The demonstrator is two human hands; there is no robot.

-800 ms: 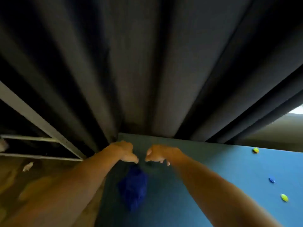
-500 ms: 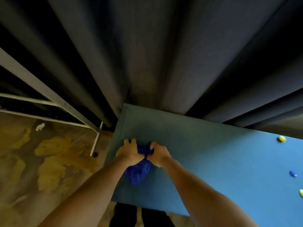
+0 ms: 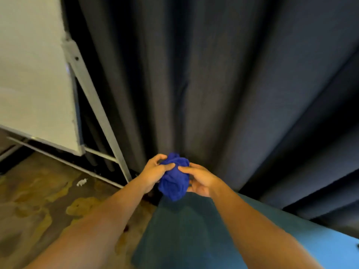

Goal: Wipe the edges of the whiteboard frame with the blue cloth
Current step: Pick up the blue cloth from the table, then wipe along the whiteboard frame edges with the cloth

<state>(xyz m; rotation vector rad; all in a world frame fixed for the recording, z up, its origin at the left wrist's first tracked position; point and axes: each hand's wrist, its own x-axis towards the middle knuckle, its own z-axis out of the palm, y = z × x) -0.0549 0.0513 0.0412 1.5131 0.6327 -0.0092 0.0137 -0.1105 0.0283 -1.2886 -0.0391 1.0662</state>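
Gripping crumpled dark-blue fabric cloth (image 3: 173,181) with left hand (image 3: 153,171) and right hand (image 3: 200,181) | grey metal whiteboard frame (image 3: 74,117) up-left of hands, well apart | no wiping begun; all edges left.

soft crumpled blue cloth (image 3: 174,179), matt grey metal whiteboard frame (image 3: 91,94), heavy matt fabric curtain (image 3: 213,84).

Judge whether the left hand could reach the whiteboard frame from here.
Probably yes: nothing stands between the left hand and the whiteboard frame to its left, though it and the right hand both grip the blue cloth.
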